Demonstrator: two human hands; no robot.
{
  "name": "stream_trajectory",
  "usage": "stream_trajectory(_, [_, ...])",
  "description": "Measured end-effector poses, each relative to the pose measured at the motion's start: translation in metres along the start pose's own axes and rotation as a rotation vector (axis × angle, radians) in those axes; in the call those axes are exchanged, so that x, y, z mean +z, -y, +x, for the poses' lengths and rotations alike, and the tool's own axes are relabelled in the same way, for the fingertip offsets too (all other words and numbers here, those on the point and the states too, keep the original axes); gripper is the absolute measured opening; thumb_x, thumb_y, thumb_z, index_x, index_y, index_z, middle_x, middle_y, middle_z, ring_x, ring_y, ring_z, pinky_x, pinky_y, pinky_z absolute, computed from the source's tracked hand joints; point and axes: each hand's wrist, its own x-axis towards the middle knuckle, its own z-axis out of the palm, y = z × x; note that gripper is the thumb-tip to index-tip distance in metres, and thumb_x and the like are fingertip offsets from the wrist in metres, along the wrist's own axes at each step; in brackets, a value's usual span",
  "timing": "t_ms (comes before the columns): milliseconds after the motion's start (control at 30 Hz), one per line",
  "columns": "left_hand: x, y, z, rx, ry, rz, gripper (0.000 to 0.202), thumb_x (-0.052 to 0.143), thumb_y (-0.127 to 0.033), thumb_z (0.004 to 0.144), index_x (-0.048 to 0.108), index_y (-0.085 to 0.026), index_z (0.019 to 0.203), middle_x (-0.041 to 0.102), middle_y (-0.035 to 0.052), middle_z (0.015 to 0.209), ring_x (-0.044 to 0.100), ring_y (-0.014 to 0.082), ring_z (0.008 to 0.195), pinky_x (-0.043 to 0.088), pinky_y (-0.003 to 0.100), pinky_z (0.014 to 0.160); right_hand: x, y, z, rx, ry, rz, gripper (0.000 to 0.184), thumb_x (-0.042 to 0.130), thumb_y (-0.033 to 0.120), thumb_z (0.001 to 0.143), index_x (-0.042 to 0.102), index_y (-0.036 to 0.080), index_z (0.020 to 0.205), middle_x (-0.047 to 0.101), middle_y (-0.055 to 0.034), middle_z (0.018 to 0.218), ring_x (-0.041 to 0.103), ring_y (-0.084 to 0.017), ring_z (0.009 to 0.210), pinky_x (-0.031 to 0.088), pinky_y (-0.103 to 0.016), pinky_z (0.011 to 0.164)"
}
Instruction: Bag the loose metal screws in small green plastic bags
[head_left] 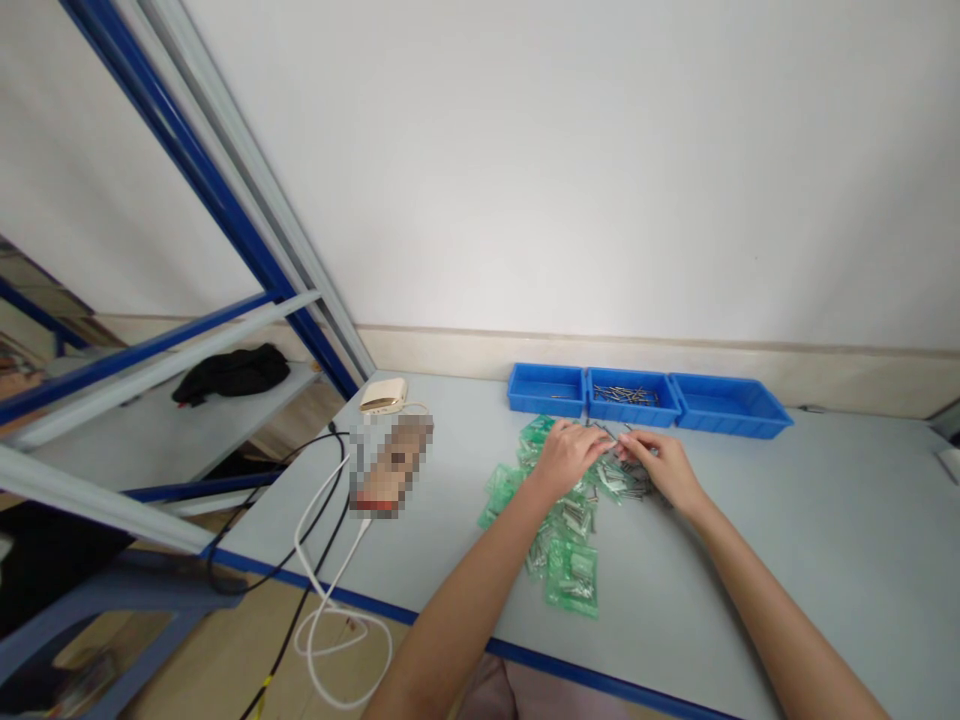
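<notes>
My left hand (pixel 571 455) and my right hand (pixel 666 468) meet over the table, fingertips almost touching. The right thumb and fingers pinch a small thin metal piece. The left fingers are closed too, but what is in them is too small to make out. Under and around both hands lie green-tinted clear plastic bags (pixel 574 580) with short metal parts inside. Loose thin metal pieces (pixel 637 485) are heaped beside the right hand. Behind the hands, the middle blue bin (pixel 637 412) holds a pile of slim metal pieces like pins or screws.
A left blue bin (pixel 546 402) and a longer right blue bin (pixel 731 415) flank the middle one along the wall. At the left stand a cream box-shaped device (pixel 384 395) and a pixelated object (pixel 394 465). A white cable (pixel 330 585) hangs over the table edge.
</notes>
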Motion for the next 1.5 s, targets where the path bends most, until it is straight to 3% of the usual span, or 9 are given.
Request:
stream_trajectory(100, [0.000,0.000,-0.001,0.003,0.000,-0.016,0.026,0.039,-0.030,0.097,0.062,-0.019,0.091,0.070,0.0009,0.087,0.060,0.0140,0.080,0.034,0.030,0.080,0.001,0.000,-0.001,-0.005,0.041,-0.006,0.043,0.045,0.053,0.085,0.065,0.018,0.068,0.065,-0.0024,0.064,0.059,-0.017,0.064,0.045,-0.028,0.065])
stream_trajectory(267, [0.001,0.001,-0.001,-0.047,-0.009,-0.046,0.026,0.042,-0.029,0.096,0.062,-0.018,0.083,0.070,0.0001,0.082,0.061,0.0136,0.076,0.035,0.029,0.077,0.002,-0.001,0.001,-0.079,-0.006,0.041,0.034,0.059,0.048,0.076,0.068,0.020,0.092,0.071,-0.0056,0.093,0.063,-0.021,0.082,0.048,-0.033,0.076])
stream_trajectory(367, [0.001,0.000,0.000,-0.080,0.000,-0.082,0.028,0.043,-0.029,0.095,0.061,-0.018,0.077,0.069,-0.0018,0.076,0.061,0.0129,0.072,0.036,0.029,0.076,0.000,-0.002,0.002,-0.077,-0.031,0.001,0.031,0.058,0.048,0.077,0.071,0.021,0.082,0.072,-0.0057,0.087,0.064,-0.023,0.081,0.047,-0.034,0.078])
stream_trajectory(533, [-0.002,-0.002,0.001,-0.088,-0.002,-0.112,0.017,0.048,-0.030,0.093,0.061,-0.018,0.090,0.069,-0.0014,0.081,0.061,0.0130,0.074,0.037,0.028,0.079,0.000,-0.002,0.001,-0.047,0.023,-0.044,0.039,0.048,0.049,0.084,0.067,0.019,0.070,0.070,-0.0039,0.072,0.063,-0.022,0.074,0.046,-0.032,0.074])
stream_trajectory(700, [-0.001,-0.001,0.001,-0.111,0.035,-0.083,0.022,0.043,-0.028,0.096,0.059,-0.018,0.086,0.067,-0.0024,0.072,0.061,0.0131,0.072,0.038,0.028,0.078,0.002,-0.003,0.001,-0.117,-0.016,-0.047,0.035,0.055,0.049,0.080,0.067,0.020,0.094,0.071,-0.0050,0.092,0.063,-0.021,0.080,0.047,-0.033,0.076])
stream_trajectory(933, [-0.003,-0.004,0.002,-0.106,0.038,-0.079,0.023,0.041,-0.031,0.096,0.057,-0.018,0.085,0.066,-0.0031,0.069,0.060,0.0130,0.068,0.038,0.027,0.077,-0.002,0.001,-0.001,-0.161,-0.030,-0.175,0.036,0.049,0.050,0.085,0.068,0.021,0.073,0.071,-0.0044,0.076,0.064,-0.023,0.074,0.046,-0.032,0.071])
stream_trajectory(1133, [-0.004,-0.003,0.002,-0.080,0.049,-0.092,0.024,0.042,-0.026,0.096,0.057,-0.018,0.080,0.065,-0.0045,0.065,0.060,0.0126,0.067,0.037,0.026,0.076,0.000,0.000,-0.001,-0.149,-0.056,-0.105,0.031,0.052,0.047,0.084,0.067,0.021,0.092,0.071,-0.0048,0.089,0.064,-0.020,0.077,0.046,-0.032,0.074])
stream_trajectory(1400, [0.001,0.002,0.003,-0.088,0.000,-0.137,0.035,0.039,-0.029,0.097,0.058,-0.018,0.069,0.063,-0.0039,0.058,0.059,0.0127,0.062,0.037,0.027,0.075,-0.005,0.003,0.006,-0.134,-0.007,-0.048,0.028,0.058,0.045,0.080,0.072,0.021,0.081,0.073,-0.0040,0.081,0.065,-0.021,0.077,0.048,-0.031,0.072])
stream_trajectory(1500, [0.002,0.006,0.005,-0.167,-0.064,-0.175,0.039,0.034,-0.030,0.098,0.062,-0.019,0.075,0.065,-0.0029,0.061,0.061,0.0127,0.064,0.038,0.028,0.076,-0.014,0.006,0.026,-0.146,-0.082,-0.160,0.029,0.054,0.044,0.083,0.073,0.022,0.080,0.072,-0.0043,0.083,0.064,-0.021,0.079,0.047,-0.032,0.076])
